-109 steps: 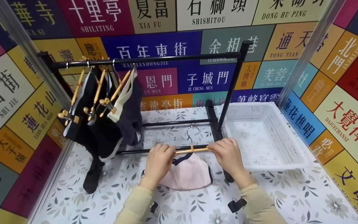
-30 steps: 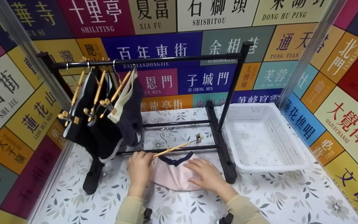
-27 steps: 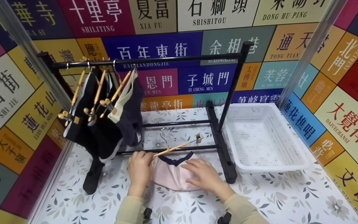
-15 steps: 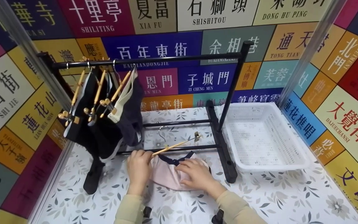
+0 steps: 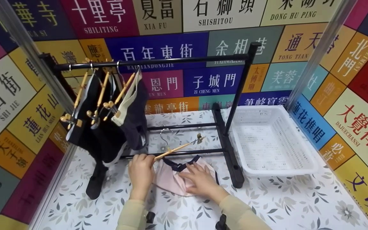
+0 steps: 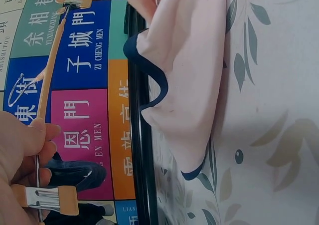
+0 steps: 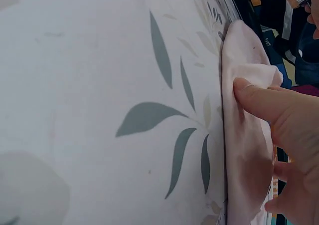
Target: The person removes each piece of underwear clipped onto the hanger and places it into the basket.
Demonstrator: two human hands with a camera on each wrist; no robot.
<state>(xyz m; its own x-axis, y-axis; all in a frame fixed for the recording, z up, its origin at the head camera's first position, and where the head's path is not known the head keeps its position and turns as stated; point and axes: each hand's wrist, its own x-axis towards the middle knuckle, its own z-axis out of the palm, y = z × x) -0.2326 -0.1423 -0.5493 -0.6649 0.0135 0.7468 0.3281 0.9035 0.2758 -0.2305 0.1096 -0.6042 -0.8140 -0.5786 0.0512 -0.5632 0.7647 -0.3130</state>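
Observation:
My left hand grips one end of a wooden clip hanger, which slants up to the right above the table. In the left wrist view, thumb and fingers pinch the hanger's metal rod beside a clip. Flat on the table lies a small pink garment with navy edging; its exact kind is hard to tell. On its right part rests my right hand, fingers spread. The right wrist view shows the thumb pressing the cloth, which is rumpled beside it.
A black clothes rack stands behind the hands, its feet on the floral tabletop. Several dark garments hang from clip hangers at its left. To the right sits a white plastic basket. Printed panels enclose the table.
Earlier both hands held the hanger level over the garment. The right hand has let go and come down on the cloth, then slid left, creasing it. The left hand and hanger shifted slightly left.

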